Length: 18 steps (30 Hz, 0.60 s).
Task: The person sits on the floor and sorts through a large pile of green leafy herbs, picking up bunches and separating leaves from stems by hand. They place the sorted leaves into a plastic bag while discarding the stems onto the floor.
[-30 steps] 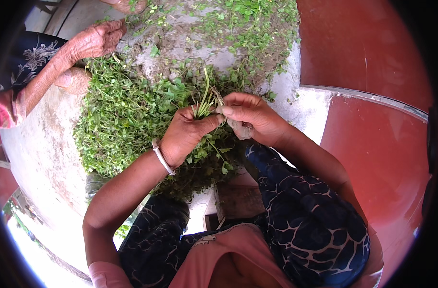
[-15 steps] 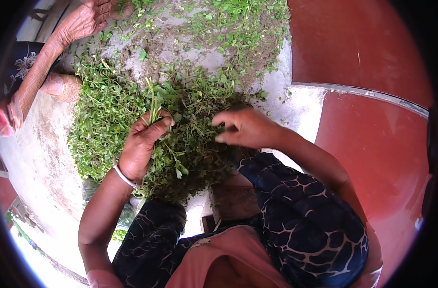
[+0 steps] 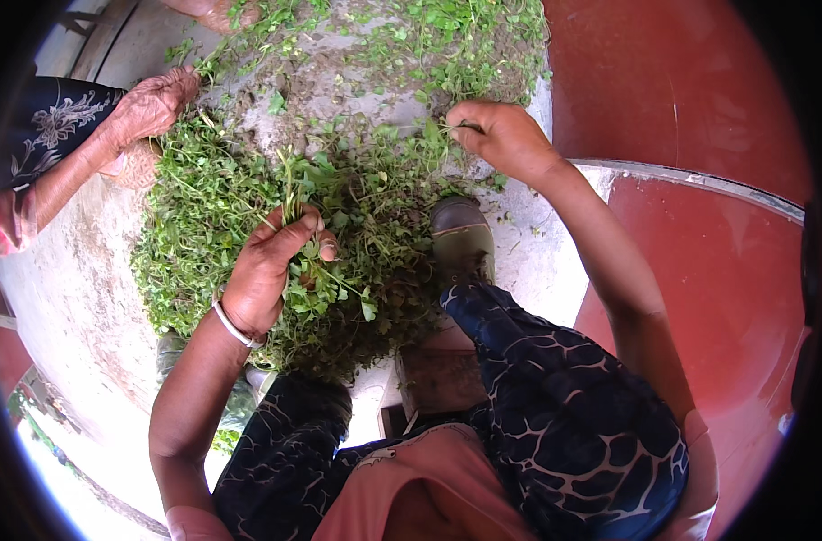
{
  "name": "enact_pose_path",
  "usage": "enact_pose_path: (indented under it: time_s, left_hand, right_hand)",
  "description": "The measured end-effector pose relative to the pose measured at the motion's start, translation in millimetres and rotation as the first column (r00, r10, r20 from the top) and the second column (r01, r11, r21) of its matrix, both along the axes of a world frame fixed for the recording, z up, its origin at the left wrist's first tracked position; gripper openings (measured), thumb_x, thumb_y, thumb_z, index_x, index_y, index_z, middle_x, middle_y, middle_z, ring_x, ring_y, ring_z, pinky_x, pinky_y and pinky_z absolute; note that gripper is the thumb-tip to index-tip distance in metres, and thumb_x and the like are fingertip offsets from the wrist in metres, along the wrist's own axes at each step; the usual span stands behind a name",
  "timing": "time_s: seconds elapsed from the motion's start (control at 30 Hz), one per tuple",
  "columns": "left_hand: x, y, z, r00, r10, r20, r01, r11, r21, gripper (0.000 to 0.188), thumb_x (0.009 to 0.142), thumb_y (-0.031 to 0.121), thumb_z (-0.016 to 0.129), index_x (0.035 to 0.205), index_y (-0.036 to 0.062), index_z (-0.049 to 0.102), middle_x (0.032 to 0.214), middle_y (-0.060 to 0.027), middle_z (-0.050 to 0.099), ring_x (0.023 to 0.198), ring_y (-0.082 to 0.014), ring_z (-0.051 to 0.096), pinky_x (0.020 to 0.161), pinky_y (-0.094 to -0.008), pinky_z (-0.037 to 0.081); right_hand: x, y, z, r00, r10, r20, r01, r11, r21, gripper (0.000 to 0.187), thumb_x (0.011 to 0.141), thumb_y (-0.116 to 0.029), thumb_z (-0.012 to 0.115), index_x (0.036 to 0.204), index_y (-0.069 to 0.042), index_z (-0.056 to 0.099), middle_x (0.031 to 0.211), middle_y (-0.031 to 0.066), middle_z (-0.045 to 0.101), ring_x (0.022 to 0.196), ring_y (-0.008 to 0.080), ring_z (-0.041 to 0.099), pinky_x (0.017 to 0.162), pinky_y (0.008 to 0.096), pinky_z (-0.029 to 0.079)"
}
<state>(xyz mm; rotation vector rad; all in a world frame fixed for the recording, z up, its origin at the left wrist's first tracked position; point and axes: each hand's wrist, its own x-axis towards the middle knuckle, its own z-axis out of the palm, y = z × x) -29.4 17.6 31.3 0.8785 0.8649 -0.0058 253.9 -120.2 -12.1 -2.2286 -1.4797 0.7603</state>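
My left hand (image 3: 275, 257), with a white bangle at its wrist, is closed round a small bunch of leafy green stems (image 3: 291, 194). Cut ends point up out of the fist and leaves hang below it. Beneath lies a wide heap of leafy greens (image 3: 203, 216), possibly parsley or celery. Farther off to the right, my right hand (image 3: 505, 140) pinches a thin green sprig (image 3: 442, 133) at the heap's far right edge. Its fingertips partly hide the sprig.
At the far left, a co-worker's hand (image 3: 158, 99) reaches to the heap's edge. More greens (image 3: 465, 45) lie scattered with soil on the concrete floor (image 3: 77, 234). My boot (image 3: 462, 234) stands at the heap's right side. Red panels (image 3: 699, 261) stretch along the right.
My right hand has moved away and to the right, from above the heap to a sprig at its far edge. The left still grips its bunch. The co-worker's hand has come down toward the greens.
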Motion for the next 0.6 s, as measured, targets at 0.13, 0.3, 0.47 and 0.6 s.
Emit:
enact_pose_path:
  time_s: [0.13, 0.3, 0.47, 0.6]
  left_hand:
    - [-0.1, -1.5, -4.8, 0.999, 0.045, -0.02, -0.045, 0.999, -0.019, 0.016, 0.087, 0.02, 0.058, 0.099, 0.0091, 0.057, 0.074, 0.0005, 0.057, 0.063, -0.0072, 0.05, 0.048, -0.0212, 0.035]
    - [8.2, -0.2, -0.6, 0.999, -0.031, -0.019, 0.031, 0.999, -0.027, 0.012, 0.089, 0.018, 0.057, 0.098, 0.0111, 0.056, 0.075, 0.0033, 0.053, 0.063, -0.0061, 0.046, 0.055, -0.0222, 0.036]
    - [16.3, -4.2, -6.3, 0.999, -0.044, 0.023, 0.041, 0.994, 0.103, 0.015, 0.084, 0.019, 0.066, 0.093, 0.0093, 0.058, 0.075, 0.0061, 0.053, 0.065, -0.0044, 0.045, 0.058, -0.0202, 0.036]
    - [32.5, -8.1, 1.6, 0.993, -0.091, 0.082, 0.065, 0.959, 0.277, 0.017, 0.083, 0.016, 0.067, 0.097, 0.0087, 0.062, 0.08, 0.0049, 0.059, 0.067, -0.0034, 0.049, 0.055, -0.0197, 0.038]
  right_hand:
    - [9.0, -3.9, 33.9, 0.803, -0.255, -0.538, 0.228, 0.966, -0.117, 0.014, 0.087, -0.016, 0.061, 0.096, -0.006, 0.061, 0.079, -0.0035, 0.06, 0.067, 0.0043, 0.052, 0.058, 0.0217, 0.044]
    - [4.3, -3.5, 56.6, 0.837, -0.232, -0.495, 0.202, 0.973, -0.116, 0.015, 0.085, -0.015, 0.063, 0.094, -0.004, 0.062, 0.079, -0.0008, 0.06, 0.07, 0.0059, 0.052, 0.064, 0.0227, 0.044]
    - [0.3, -4.6, 54.8, 0.764, -0.18, -0.62, 0.167, 0.983, -0.079, 0.014, 0.085, -0.018, 0.064, 0.093, -0.007, 0.062, 0.073, -0.0056, 0.056, 0.065, 0.0039, 0.048, 0.06, 0.02, 0.041]
    - [-6.0, -13.6, 50.2, 0.589, -0.213, -0.78, 0.181, 0.975, -0.13, 0.013, 0.083, -0.018, 0.066, 0.091, -0.009, 0.062, 0.078, -0.0044, 0.058, 0.069, 0.0053, 0.051, 0.062, 0.0209, 0.043]
